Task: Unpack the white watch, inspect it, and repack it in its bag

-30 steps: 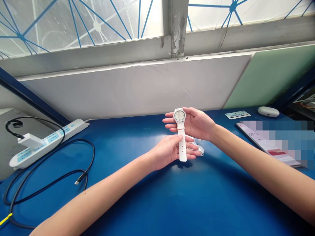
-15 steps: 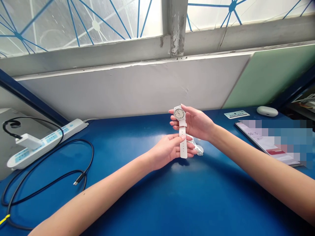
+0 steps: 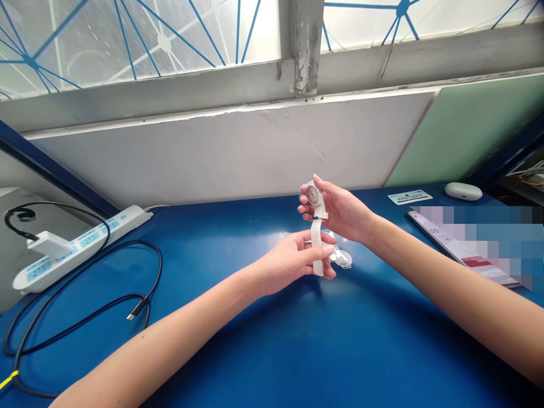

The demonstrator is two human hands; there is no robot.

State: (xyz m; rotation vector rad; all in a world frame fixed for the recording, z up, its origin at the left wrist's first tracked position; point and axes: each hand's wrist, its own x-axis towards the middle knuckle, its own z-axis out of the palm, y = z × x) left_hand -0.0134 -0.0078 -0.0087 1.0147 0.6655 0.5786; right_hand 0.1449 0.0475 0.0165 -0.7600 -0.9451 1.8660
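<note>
A white wristwatch (image 3: 313, 194) with a round pale dial is held up over the blue table, its strap hanging down. My right hand (image 3: 340, 211) is closed around the dial end, thumb along the upper edge and fingers behind. Lower down, my left hand (image 3: 297, 256) pinches the free strap between thumb and fingers. The dial is turned at an angle to me. Behind the left fingers, a shiny white-and-silver object (image 3: 342, 259) rests on the table; it is partly hidden, so I cannot make out its kind.
On the left, a white power strip (image 3: 91, 243) holds a plugged-in white charger (image 3: 50, 245) with a looped black cable (image 3: 159, 266). A phone (image 3: 442, 238), a card (image 3: 410, 196) and a white oval case (image 3: 463, 191) lie right on the blue table (image 3: 340, 345).
The watch has turned so its dial faces more to the side. My right hand has shifted slightly right, and my left thumb has moved lower and rightward across the strap.
</note>
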